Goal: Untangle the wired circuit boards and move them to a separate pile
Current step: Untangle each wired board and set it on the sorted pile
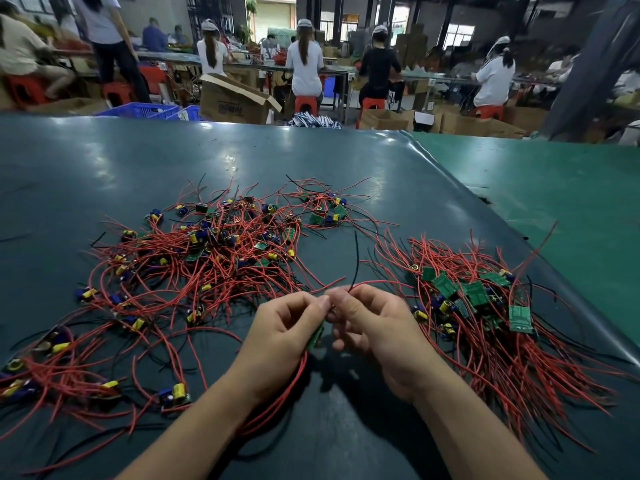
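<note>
A tangled heap of small green circuit boards with red and black wires (207, 251) spreads over the left and middle of the dark green table (242, 154). A neater pile of boards (478, 303), wires trailing toward me, lies at the right. My left hand (280, 337) grips one green circuit board (316, 336) in its curled fingers, and its red wires hang down under my wrist. My right hand (374, 327) pinches a red wire and a black wire (355, 261) that sticks upward, right beside my left fingertips.
The table's right edge (485, 199) runs diagonally, with a lighter green surface (554, 188) beyond it. Behind the table stand cardboard boxes (235, 98), blue crates (142, 109) and several seated people working at far benches.
</note>
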`<state>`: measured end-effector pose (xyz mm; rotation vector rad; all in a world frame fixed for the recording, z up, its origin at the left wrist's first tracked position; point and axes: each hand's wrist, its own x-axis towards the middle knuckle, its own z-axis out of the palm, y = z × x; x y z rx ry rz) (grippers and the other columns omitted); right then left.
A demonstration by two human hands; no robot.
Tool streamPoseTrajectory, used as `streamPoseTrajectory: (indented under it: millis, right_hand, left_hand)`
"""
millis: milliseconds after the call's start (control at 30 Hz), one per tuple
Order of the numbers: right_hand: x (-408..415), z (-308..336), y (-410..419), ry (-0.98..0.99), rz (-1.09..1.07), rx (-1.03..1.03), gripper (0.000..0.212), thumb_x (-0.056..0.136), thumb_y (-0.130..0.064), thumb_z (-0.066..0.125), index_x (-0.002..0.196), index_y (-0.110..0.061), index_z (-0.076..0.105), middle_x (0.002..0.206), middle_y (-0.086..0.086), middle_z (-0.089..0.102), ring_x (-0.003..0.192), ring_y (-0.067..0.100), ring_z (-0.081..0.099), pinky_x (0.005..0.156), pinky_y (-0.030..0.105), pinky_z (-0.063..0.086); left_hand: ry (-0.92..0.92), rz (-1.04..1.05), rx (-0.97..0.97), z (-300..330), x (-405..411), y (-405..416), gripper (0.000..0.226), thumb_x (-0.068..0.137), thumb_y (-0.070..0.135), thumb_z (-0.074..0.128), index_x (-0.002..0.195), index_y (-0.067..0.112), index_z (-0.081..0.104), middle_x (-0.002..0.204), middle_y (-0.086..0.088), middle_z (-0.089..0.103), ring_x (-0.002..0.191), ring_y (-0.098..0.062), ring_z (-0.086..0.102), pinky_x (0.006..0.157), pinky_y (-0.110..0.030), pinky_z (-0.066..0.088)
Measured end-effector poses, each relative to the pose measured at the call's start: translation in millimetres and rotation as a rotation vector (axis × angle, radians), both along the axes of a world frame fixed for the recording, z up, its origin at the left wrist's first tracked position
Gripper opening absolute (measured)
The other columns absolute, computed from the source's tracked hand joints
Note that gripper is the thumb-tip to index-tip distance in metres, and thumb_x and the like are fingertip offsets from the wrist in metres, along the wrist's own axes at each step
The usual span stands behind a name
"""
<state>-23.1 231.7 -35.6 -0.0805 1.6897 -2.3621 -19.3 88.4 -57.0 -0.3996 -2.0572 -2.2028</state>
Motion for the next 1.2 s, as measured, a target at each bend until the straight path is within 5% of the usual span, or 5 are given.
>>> streamPoseTrajectory:
  millis: [167, 367, 833, 1000, 1200]
  right_hand:
    - [1, -5, -1, 0.031, -0.156, 0.063, 0.014, 0.086, -0.011, 0.067, 0.083, 0.003, 0.069, 0.063, 0.007, 0.062, 0.047, 0.010, 0.053, 0.042, 0.019, 0.047]
    - [-7, -2, 7, 0.032, -0.309, 0.068, 0.019, 0.089, -0.016, 0.067, 0.078, -0.003, 0.074, 0.058, 0.001, 0.056, 0.044, 0.007, 0.047, 0.038, 0.018, 0.040]
    - [-18, 3, 25, -0.103, -0.428, -0.239, 0.026, 0.095, -0.018, 0.059, 0.074, -0.005, 0.068, 0.052, -0.004, 0.050, 0.040, 0.003, 0.040, 0.035, 0.014, 0.031]
    - [-16, 11, 31, -0.360, -0.166, -0.534, 0.032, 0.086, -0.020, 0.056, 0.056, -0.012, 0.054, 0.045, -0.007, 0.034, 0.027, 0.002, 0.027, 0.024, 0.013, 0.018]
    - [-17, 4, 29, -0.147, -0.380, -0.233, 0.040, 0.095, -0.025, 0.059, 0.057, -0.013, 0.056, 0.046, -0.004, 0.040, 0.032, 0.005, 0.030, 0.029, 0.014, 0.021]
  left_hand:
    - [0.122, 0.112, -0.282, -8, 4, 4, 0.021, 0.088, 0.036, 0.063, 0.080, 0.017, 0.067, 0.071, -0.007, 0.066, 0.066, -0.032, 0.058, 0.061, -0.044, 0.046]
    - [0.106, 0.070, -0.228, 0, 1, 3, 0.026, 0.091, 0.028, 0.066, 0.075, 0.007, 0.067, 0.065, -0.007, 0.062, 0.061, -0.009, 0.054, 0.058, -0.028, 0.043]
    - [-0.017, -0.020, -0.029, 7, 4, 2, 0.020, 0.080, 0.024, 0.068, 0.065, 0.012, 0.071, 0.068, -0.011, 0.065, 0.061, -0.018, 0.055, 0.061, -0.026, 0.049]
    - [-0.034, -0.117, -0.046, 7, 7, 2, 0.019, 0.081, 0.022, 0.066, 0.064, 0.013, 0.072, 0.065, -0.016, 0.060, 0.060, -0.020, 0.052, 0.058, -0.021, 0.049]
    - [-0.057, -0.218, -0.103, 10, 9, -1, 0.020, 0.084, 0.022, 0.069, 0.067, 0.012, 0.071, 0.061, -0.010, 0.061, 0.057, -0.015, 0.056, 0.054, -0.017, 0.041]
